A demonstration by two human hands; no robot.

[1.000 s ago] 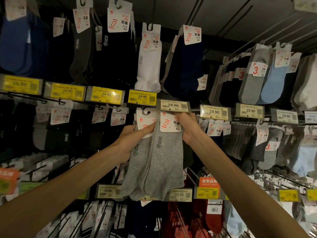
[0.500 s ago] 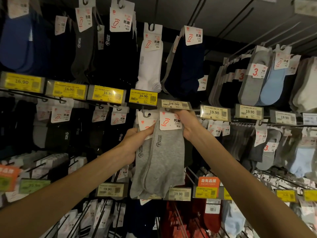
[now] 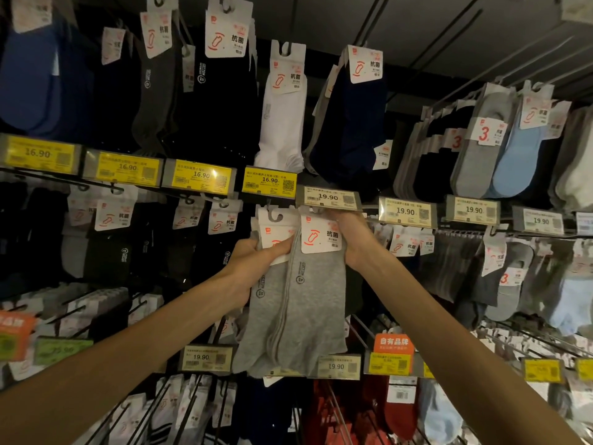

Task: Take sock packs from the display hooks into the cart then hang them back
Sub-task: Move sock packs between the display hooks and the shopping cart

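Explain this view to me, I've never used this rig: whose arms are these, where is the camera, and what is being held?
No machine here: these are a person's two bare arms, filmed by one camera worn on the head, looking forward at a shop's sock display. The left hand grips the rear grey sock pack by its white card. The right hand pinches the card top of the front grey sock pack, under the 19.90 price label. Whether that card sits on its hook is hidden. More packs hang around, such as a white sock pack above. No cart is in view.
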